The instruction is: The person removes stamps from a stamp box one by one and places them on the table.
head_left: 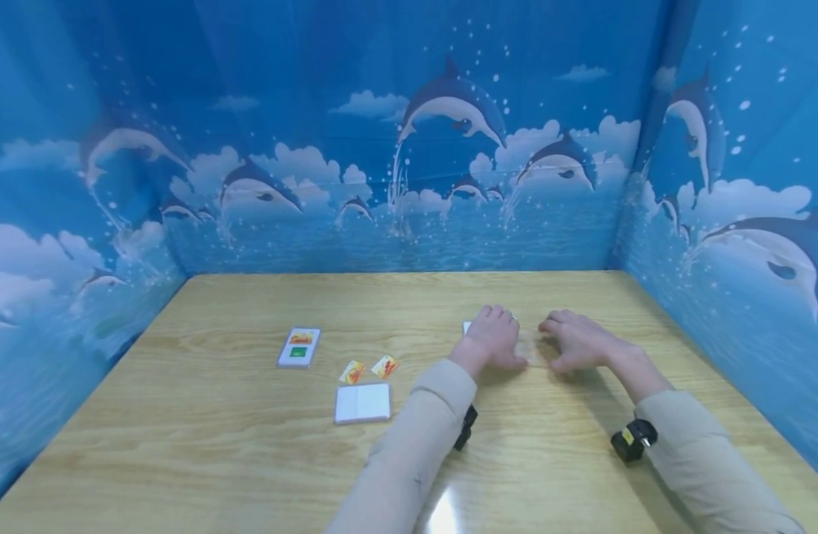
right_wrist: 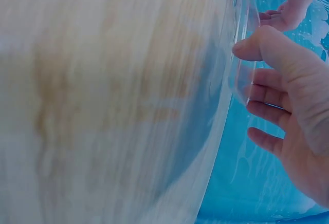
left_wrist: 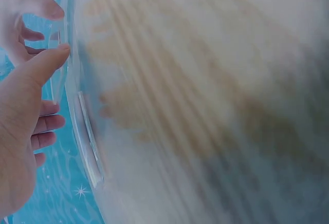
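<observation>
Both hands hold a clear flat plastic piece upright above the table between them. In the left wrist view my left hand (left_wrist: 25, 95) pinches the clear plastic piece (left_wrist: 57, 82), thumb at its near face and fingers behind. My right hand (right_wrist: 293, 85) grips its other side in the right wrist view, thumb towards the table and fingertips showing through the plastic. From the head view the left hand (head_left: 492, 337) and right hand (head_left: 578, 341) face each other with a narrow gap. Partly hidden behind the left hand lies a white-edged flat case (head_left: 466, 326).
Left on the wooden table (head_left: 215, 415) lies a white case (head_left: 298, 347) with an orange picture and green patch. Two small orange-red picture cards (head_left: 385, 366) lie above a blank white case (head_left: 363, 404). Dolphin-printed blue curtains (head_left: 302, 237) enclose the back and sides.
</observation>
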`<state>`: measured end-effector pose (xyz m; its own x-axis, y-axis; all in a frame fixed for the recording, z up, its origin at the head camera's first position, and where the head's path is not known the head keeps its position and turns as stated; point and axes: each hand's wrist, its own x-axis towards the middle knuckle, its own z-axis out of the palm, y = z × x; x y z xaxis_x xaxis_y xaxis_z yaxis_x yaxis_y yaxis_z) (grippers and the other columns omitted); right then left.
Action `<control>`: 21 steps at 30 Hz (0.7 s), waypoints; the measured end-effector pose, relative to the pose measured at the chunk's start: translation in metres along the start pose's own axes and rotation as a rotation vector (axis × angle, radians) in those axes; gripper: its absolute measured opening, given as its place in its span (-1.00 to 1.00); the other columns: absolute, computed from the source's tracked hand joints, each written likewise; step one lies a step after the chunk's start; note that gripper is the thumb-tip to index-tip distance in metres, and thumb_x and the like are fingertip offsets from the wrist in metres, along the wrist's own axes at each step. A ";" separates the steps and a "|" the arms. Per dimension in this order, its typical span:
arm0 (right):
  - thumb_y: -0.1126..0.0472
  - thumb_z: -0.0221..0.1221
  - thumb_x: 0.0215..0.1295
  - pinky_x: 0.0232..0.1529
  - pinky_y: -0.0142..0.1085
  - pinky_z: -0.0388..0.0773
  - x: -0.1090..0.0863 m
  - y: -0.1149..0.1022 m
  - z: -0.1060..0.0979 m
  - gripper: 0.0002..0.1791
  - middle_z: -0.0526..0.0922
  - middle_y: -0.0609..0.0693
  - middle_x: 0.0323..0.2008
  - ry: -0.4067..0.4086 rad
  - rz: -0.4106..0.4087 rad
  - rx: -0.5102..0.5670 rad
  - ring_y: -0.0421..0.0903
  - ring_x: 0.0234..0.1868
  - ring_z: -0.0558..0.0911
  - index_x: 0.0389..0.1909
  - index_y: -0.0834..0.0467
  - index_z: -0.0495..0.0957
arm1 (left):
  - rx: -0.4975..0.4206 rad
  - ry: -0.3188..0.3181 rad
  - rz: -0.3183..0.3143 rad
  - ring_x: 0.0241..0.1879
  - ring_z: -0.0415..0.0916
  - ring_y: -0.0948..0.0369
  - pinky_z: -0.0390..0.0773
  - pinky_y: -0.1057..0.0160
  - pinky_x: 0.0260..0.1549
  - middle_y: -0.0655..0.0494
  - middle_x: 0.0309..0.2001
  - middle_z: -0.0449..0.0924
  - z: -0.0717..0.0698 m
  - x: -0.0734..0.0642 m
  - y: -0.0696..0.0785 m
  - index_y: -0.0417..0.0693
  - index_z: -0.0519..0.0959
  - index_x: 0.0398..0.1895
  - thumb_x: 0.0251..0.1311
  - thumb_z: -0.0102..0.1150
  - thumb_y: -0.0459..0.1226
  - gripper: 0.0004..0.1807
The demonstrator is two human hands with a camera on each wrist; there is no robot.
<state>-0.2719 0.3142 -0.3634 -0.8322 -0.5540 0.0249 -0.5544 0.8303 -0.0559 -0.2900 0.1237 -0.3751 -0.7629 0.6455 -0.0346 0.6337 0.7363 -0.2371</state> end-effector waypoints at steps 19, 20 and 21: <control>-0.04 0.34 -0.20 0.04 0.19 0.24 0.013 -0.006 0.002 -0.28 0.39 0.22 -0.04 0.096 0.018 -0.094 0.23 0.09 0.30 0.00 0.28 0.44 | -0.005 0.060 -0.045 0.10 0.23 0.20 0.16 0.19 0.19 0.13 0.10 0.36 0.001 -0.006 -0.024 0.07 0.35 0.20 0.01 -0.04 0.34 -0.22; -0.06 0.34 -0.19 0.03 0.19 0.24 0.014 -0.006 0.002 -0.28 0.39 0.22 -0.04 0.092 0.027 -0.099 0.23 0.09 0.29 0.00 0.27 0.44 | -0.001 0.054 -0.046 0.11 0.22 0.19 0.16 0.18 0.19 0.13 0.12 0.36 0.001 -0.006 -0.024 0.07 0.34 0.22 0.02 -0.05 0.35 -0.21; -0.07 0.34 -0.19 0.02 0.20 0.24 0.014 -0.007 0.003 -0.28 0.39 0.22 -0.05 0.089 0.032 -0.103 0.24 0.09 0.30 -0.01 0.26 0.44 | 0.001 0.051 -0.047 0.12 0.22 0.19 0.16 0.17 0.20 0.12 0.13 0.35 0.002 -0.007 -0.025 0.07 0.33 0.23 0.02 -0.05 0.35 -0.20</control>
<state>-0.2801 0.3007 -0.3654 -0.8447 -0.5231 0.1137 -0.5216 0.8520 0.0449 -0.3009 0.1009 -0.3706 -0.7846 0.6194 0.0260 0.5970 0.7661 -0.2381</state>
